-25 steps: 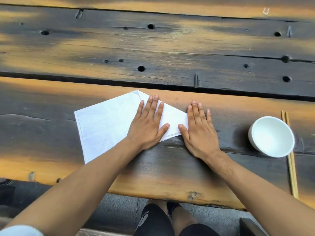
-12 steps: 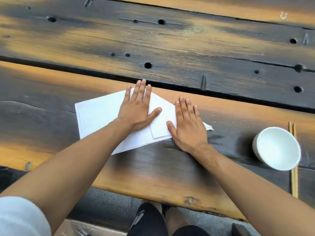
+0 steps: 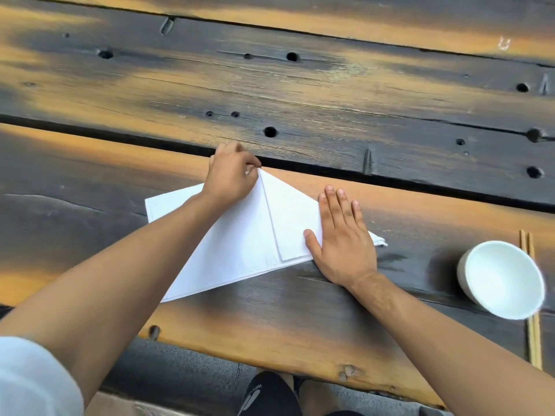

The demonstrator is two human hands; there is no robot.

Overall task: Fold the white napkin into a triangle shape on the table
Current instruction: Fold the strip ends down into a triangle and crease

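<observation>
Dark, orange-streaked plank desk (image 3: 300,310), white napkin (image 3: 240,244) lying partly folded near its front edge, left half hidden under the forearm. Left hand (image 3: 231,175) pinching the far tip, fingertips curled out of sight; right hand (image 3: 342,238) flat, fingers straight, slightly spread, covering the right corner. White bowl (image 3: 501,280) and chopsticks (image 3: 533,331) blurred at right.

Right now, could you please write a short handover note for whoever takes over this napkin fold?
Left hand: pinches the far top corner of the white napkin, near the gap between the planks.
Right hand: fingers straight, pressing flat on the napkin's right end.
The napkin lies on the near plank of the table. A white bowl and chopsticks sit apart to the right.
Done: the right side is folded over into a slanted flap.
Left: the left side looks unfolded; probably bring it over, then press the creases.
</observation>
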